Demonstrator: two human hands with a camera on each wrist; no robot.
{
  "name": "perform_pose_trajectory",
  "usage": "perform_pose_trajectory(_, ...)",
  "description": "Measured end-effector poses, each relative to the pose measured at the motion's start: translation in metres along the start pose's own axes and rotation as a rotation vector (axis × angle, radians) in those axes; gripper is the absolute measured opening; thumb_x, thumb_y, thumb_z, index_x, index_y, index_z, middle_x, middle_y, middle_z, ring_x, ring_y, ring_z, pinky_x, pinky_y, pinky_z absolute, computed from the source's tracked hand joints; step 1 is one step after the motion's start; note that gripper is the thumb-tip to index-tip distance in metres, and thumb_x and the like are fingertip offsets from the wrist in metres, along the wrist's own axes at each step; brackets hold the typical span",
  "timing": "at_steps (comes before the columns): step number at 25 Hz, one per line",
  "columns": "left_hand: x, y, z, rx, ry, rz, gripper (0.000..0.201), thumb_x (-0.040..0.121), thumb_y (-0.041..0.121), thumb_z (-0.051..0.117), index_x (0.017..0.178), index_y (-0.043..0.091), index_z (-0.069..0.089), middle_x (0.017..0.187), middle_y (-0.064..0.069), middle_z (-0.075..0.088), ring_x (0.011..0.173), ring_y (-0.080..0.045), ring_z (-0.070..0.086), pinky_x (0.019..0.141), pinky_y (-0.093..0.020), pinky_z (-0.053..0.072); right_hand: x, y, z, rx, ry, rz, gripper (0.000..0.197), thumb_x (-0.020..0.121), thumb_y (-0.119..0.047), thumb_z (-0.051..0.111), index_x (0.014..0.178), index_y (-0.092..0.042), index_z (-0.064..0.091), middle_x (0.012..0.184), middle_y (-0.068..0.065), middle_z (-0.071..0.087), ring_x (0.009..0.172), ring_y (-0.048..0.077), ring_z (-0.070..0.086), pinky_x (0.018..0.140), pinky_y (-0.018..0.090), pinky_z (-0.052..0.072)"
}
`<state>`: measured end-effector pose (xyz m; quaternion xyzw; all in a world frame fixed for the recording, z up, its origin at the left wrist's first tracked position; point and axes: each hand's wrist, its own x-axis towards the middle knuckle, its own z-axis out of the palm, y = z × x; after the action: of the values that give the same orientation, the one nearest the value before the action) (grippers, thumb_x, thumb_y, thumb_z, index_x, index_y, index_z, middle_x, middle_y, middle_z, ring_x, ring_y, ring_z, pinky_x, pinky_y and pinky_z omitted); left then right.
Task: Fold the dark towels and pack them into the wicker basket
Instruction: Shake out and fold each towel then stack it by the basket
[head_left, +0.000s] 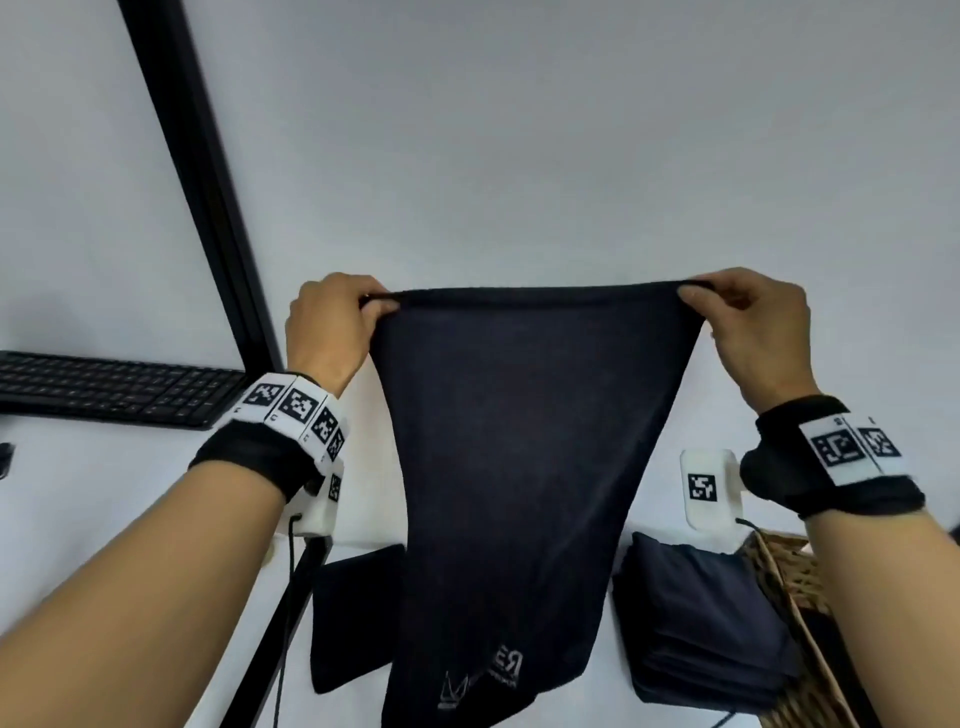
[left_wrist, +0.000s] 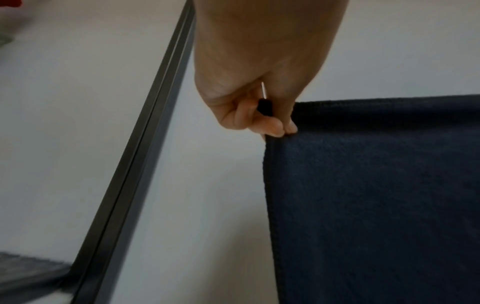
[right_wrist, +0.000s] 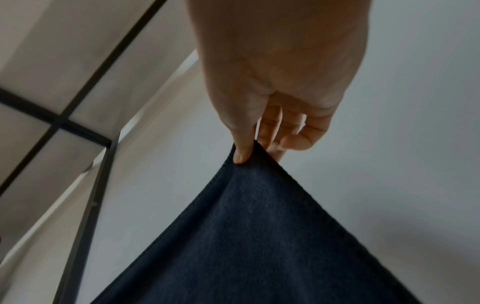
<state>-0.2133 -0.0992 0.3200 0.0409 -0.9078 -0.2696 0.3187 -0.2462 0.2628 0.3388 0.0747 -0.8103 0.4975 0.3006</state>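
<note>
A dark navy towel (head_left: 519, 441) hangs in the air, stretched by its top edge between both hands. My left hand (head_left: 332, 325) pinches the top left corner, seen close in the left wrist view as left hand (left_wrist: 275, 123) on towel (left_wrist: 376, 195). My right hand (head_left: 753, 322) pinches the top right corner; in the right wrist view the right hand (right_wrist: 249, 152) has its thumb on the towel (right_wrist: 254, 236). The towel's lower end, with pale lettering, hangs over the table. A stack of folded dark towels (head_left: 701, 634) lies beside the wicker basket (head_left: 795, 597) at the lower right.
Another flat dark towel (head_left: 353, 618) lies on the white table (head_left: 78, 493) at the lower left of the hanging one. A black keyboard (head_left: 114, 387) sits at the left. A black frame post (head_left: 197, 182) slants up the grey wall.
</note>
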Motion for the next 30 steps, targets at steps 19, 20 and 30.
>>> perform_pose_trajectory(19, -0.135, 0.03, -0.13, -1.102, -0.107, -0.102, 0.018, 0.088, 0.01, 0.066, 0.076, 0.02, 0.076, 0.075, 0.003, 0.072, 0.072, -0.013, 0.066, 0.066, -0.026, 0.055, -0.16, -0.097, -0.107, 0.544, 0.032, 0.071, 0.012, 0.092, -0.02, 0.061, 0.086, -0.024, 0.071, 0.084, -0.003, 0.066, 0.078, 0.013, 0.058, 0.072, 0.029, 0.051)
perform_pose_trajectory(20, -0.142, 0.025, -0.123, -1.107, -0.137, -0.13, 0.015, 0.085, 0.012, 0.068, 0.076, 0.02, 0.076, 0.074, 0.004, 0.072, 0.071, -0.012, 0.066, 0.065, -0.025, 0.055, -0.168, -0.087, -0.106, 0.534, 0.026, 0.098, 0.012, 0.092, -0.02, 0.061, 0.087, -0.023, 0.071, 0.083, -0.003, 0.066, 0.078, 0.013, 0.058, 0.07, 0.028, 0.051)
perform_pose_trajectory(30, -0.235, -0.114, 0.121, -0.391, -0.575, -0.678, 0.002, 0.082, 0.006, 0.073, 0.081, 0.005, 0.071, 0.068, -0.007, 0.062, 0.063, -0.018, 0.057, 0.048, -0.022, 0.048, -0.277, 0.156, 0.01, -0.453, -0.409, 0.471, 0.011, 0.089, -0.02, 0.065, 0.091, -0.015, 0.075, 0.094, 0.003, 0.075, 0.095, 0.023, 0.067, 0.078, 0.027, 0.044)
